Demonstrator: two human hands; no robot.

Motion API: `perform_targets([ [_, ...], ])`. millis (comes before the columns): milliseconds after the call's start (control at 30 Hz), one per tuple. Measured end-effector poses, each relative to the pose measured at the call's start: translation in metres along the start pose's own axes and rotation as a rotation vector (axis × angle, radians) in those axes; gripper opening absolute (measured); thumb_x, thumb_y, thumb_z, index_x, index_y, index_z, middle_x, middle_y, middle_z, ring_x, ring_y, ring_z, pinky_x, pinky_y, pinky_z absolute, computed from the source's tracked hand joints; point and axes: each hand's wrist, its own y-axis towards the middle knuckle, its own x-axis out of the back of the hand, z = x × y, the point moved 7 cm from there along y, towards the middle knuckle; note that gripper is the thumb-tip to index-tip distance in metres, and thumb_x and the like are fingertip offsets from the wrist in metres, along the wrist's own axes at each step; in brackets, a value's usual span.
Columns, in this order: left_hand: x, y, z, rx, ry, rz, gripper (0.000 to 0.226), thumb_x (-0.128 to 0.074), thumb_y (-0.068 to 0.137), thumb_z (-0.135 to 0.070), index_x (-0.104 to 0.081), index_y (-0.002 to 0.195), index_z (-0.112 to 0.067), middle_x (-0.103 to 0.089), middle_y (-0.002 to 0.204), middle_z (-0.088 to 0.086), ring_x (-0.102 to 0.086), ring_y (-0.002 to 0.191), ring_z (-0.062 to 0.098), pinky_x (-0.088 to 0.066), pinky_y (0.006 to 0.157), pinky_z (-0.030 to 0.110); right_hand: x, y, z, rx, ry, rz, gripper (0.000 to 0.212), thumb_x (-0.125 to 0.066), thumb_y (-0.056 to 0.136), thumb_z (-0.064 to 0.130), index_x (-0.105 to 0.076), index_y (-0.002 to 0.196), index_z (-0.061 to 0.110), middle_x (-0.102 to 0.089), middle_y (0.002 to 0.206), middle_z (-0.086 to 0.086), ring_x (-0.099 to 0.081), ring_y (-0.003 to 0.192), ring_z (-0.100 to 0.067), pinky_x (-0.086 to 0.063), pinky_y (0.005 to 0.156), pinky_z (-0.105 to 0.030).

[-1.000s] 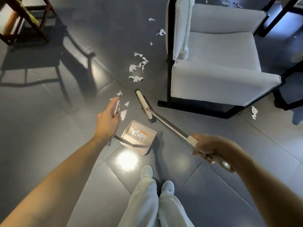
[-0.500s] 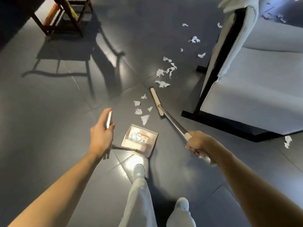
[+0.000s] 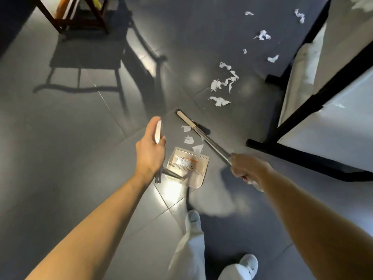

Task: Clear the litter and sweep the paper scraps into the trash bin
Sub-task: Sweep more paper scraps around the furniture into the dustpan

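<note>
**Landmark:** dustpan (image 3: 196,177), beige, long-handled. It sits on the grey tiled floor (image 3: 60,138) just ahead of the person's feet, with its mouth facing away from them.

1. **Left hand** (image 3: 150,150): just left of the dustpan, fingers wrapped round the white top of its upright handle in a firm grip.
2. **Right hand** (image 3: 248,171): just right of the dustpan, closed round the upper shaft of the broom (image 3: 214,147). The shaft slants past the dustpan's right front corner, and the broom head rests on the floor just beyond the mouth.
3. **Collected scraps** (image 3: 182,161): a small white heap inside the dustpan, against the comb teeth.
4. **Near scraps** (image 3: 188,139): three pieces between the dustpan's mouth and the broom head, one of them touching the lip.
5. **Middle cluster** (image 3: 224,82): torn strips well beyond the dustpan, past the broom head.
6. **Far scraps** (image 3: 262,35): scattered pieces farther out again, alongside the armchair (image 3: 333,128) that stands to the dustpan's right.
7. **Trash bin:** not in view.

**Status (judged):** early to middle. Only a small share of the paper is in the dustpan. The near scraps look to need one short pull of the broom. The middle cluster and far scraps are left to gather, and the dustpan is not yet emptied into the trash bin.
</note>
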Motion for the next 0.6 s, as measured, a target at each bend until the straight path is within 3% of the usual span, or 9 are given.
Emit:
perform_targets([
  [67, -0.002, 0.01, -0.007, -0.013, 0.002, 0.008, 0.048, -0.053, 0.095, -0.011, -0.048, 0.131, -0.042, -0.057, 0.084, -0.002, -0.054, 0.069, 0.03, -0.056, 0.077, 0.05, -0.005, -0.014, -0.003, -0.03, 0.0, 0.085, 0.03, -0.049, 0.088, -0.003, -0.047, 0.112, 0.015, -0.047, 0.073, -0.009, -0.043, 0.051, -0.014, -0.029, 0.035, -0.013],
  [200, -0.004, 0.022, -0.016, -0.008, -0.015, 0.024, 0.048, -0.051, 0.095, -0.012, -0.047, 0.133, -0.041, -0.056, 0.098, 0.003, -0.057, 0.074, 0.033, -0.056, 0.079, 0.049, 0.001, -0.052, -0.022, -0.096, 0.005, 0.237, 0.047, -0.045, 0.088, -0.009, -0.045, 0.131, 0.011, -0.042, 0.063, -0.011, -0.038, 0.041, -0.014, -0.031, 0.036, -0.017],
  [333, -0.003, 0.02, -0.021, -0.021, -0.001, 0.054, 0.048, -0.051, 0.095, -0.012, -0.046, 0.132, -0.042, -0.056, 0.105, 0.007, -0.061, 0.09, 0.044, -0.055, 0.084, 0.052, 0.026, -0.077, -0.041, -0.162, 0.18, 0.314, 0.053, -0.051, 0.091, -0.006, -0.041, 0.133, 0.024, -0.041, 0.05, -0.006, -0.034, 0.03, -0.008, -0.031, 0.034, -0.015],
  [433, 0.001, 0.021, -0.021, -0.033, 0.001, 0.045, 0.047, -0.051, 0.096, -0.013, -0.046, 0.131, -0.043, -0.056, 0.103, 0.005, -0.059, 0.079, 0.037, -0.055, 0.082, 0.052, 0.036, -0.089, -0.046, -0.199, 0.253, 0.315, 0.051, -0.053, 0.091, -0.005, -0.043, 0.129, 0.028, -0.041, 0.04, -0.002, -0.034, 0.029, -0.009, -0.032, 0.036, -0.014],
  [600, 0.002, 0.035, -0.026, -0.083, 0.001, 0.075, 0.048, -0.052, 0.095, -0.014, -0.046, 0.124, -0.051, -0.057, 0.097, 0.003, -0.053, 0.07, 0.029, -0.055, 0.083, 0.049, 0.052, -0.086, -0.036, -0.155, 0.331, 0.239, 0.047, -0.055, 0.092, -0.003, -0.046, 0.123, 0.031, -0.041, 0.051, -0.006, -0.032, 0.036, -0.009, -0.033, 0.036, -0.017],
])
